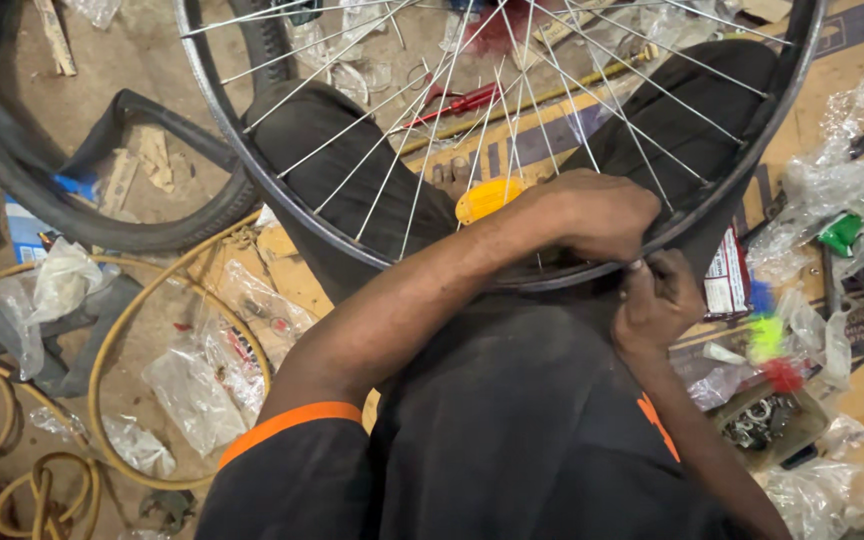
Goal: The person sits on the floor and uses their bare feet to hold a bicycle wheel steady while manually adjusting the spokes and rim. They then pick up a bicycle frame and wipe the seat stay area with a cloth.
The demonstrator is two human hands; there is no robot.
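Down on the floor (167,325), across the person's lap, sits a spoked bicycle wheel (512,275), its dark rim resting on the knees, and both hands are working at the rim's near edge. The left hand (592,215) reaches across from the left, fist closed and pressed down onto the rim, though what lies inside that grip I cannot tell. The right hand (657,300) comes in from below, fingers pinched tight on something small at the rim, apparently a spoke end or nipple; it's too tiny to name for sure.

How far along? As a judgement: the silver spokes (432,120) are already laced, fanning across the whole wheel, so the lacing looks done. The rim is bare, no tyre on it. A black tyre (82,215) lies off towards the floor's far left, with a limp inner tube (167,110) draped by it, so fitting those seems still to come.

A yellow-handled tool (487,198) rests between the legs, a red-handled screwdriver (457,102) farther out, and a small box of metal bits (767,420) waits by the right elbow amid plastic wrappers (197,395).
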